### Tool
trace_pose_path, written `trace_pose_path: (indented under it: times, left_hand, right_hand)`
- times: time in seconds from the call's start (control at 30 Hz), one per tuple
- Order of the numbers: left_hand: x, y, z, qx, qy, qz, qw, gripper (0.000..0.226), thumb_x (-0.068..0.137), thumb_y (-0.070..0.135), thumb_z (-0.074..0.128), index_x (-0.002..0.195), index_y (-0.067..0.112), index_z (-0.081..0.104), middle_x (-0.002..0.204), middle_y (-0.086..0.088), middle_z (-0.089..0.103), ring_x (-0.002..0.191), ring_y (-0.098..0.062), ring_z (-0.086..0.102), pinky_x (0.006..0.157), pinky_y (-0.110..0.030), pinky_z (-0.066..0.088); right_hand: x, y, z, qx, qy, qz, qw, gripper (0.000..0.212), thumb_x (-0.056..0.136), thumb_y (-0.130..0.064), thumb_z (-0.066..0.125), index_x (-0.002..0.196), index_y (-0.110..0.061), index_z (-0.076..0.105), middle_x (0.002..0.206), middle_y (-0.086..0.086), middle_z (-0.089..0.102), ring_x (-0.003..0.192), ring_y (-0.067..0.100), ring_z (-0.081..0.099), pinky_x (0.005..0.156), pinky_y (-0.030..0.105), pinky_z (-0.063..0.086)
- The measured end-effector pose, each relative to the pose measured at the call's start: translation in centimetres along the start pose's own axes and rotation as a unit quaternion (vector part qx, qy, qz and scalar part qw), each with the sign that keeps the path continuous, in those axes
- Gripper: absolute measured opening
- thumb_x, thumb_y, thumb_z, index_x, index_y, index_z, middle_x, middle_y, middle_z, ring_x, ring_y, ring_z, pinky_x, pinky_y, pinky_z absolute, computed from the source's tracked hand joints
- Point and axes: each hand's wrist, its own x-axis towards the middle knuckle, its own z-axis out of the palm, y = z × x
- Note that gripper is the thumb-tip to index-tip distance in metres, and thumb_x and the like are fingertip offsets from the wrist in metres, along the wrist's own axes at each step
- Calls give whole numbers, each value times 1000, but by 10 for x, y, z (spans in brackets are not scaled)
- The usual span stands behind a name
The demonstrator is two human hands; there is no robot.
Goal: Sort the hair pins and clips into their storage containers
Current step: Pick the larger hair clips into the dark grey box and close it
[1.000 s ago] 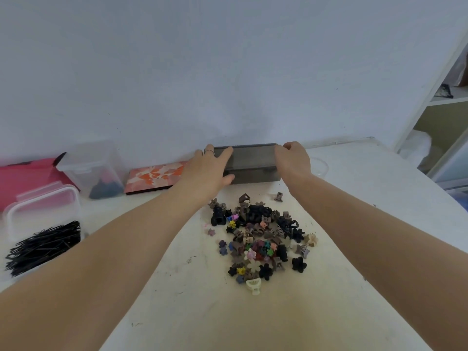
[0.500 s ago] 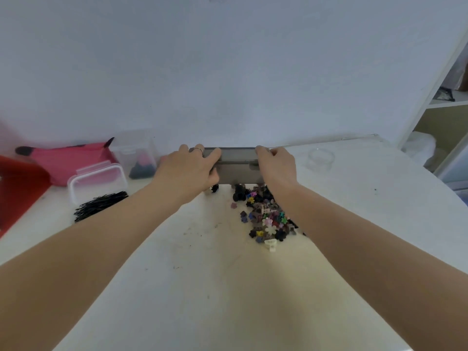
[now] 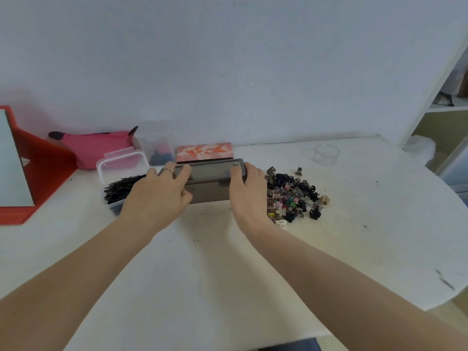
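Note:
A grey translucent lidded box sits on the white table between my hands. My left hand grips its left end and my right hand grips its right end. Right of the box lies a pile of small claw clips in black, brown and mixed colours. Left of it a clear rectangular container holds a bundle of black hair pins, partly hidden by my left hand.
Along the wall stand a floral flat box, a tall clear container, a pink pouch and a red case. A small clear round cup stands at the back right. Shelving rises right of the table.
Both hands have carried the grey box toward me and to the left, from behind the clip pile to a spot between the pins and the clips. The view has shifted too.

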Motion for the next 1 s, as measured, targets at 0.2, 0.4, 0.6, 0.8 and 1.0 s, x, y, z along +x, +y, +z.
trace_pose_path:
  times: [0.2,0.4,0.6,0.8,1.0]
  left_hand:
    - [-11,-6,3,-27,17,-9,999,41,76,29,29,105,10,51,86,-16,56,58,-25,31,44,-28,26]
    - [-20,-9,12,-19,-8,-9,1000,37,77,32,30,100,14,52,79,-6,52,60,-26,39,44,-26,27]
    - [-28,-14,14,-23,-12,17,1000,38,84,40,33,102,15,55,85,-6,56,60,-28,46,45,-31,36]
    - [-16,-4,7,46,-67,4,997,78,82,79,10,122,27,51,109,-5,61,95,-27,57,77,-39,37]
    - [-4,35,2,46,-37,10,998,83,76,84,20,111,14,50,110,-6,55,92,-22,54,62,-32,37]
  right_hand:
    - [-23,8,10,8,-4,20,1000,44,93,-56,23,91,-19,48,109,3,57,105,22,50,97,46,43]
    - [-37,21,7,17,-17,54,998,42,105,-42,22,70,-26,40,73,-7,46,78,16,46,83,40,42]
    - [-49,28,3,-11,-21,25,999,46,106,-40,24,66,-21,36,62,-6,43,59,9,41,60,30,32]
    - [-58,27,2,-49,-60,-11,997,42,104,-43,24,71,-28,43,66,-5,53,64,7,50,60,30,34]
    - [-56,29,0,-45,-54,3,998,42,103,-43,26,68,-28,42,69,-3,56,73,21,55,68,39,42]
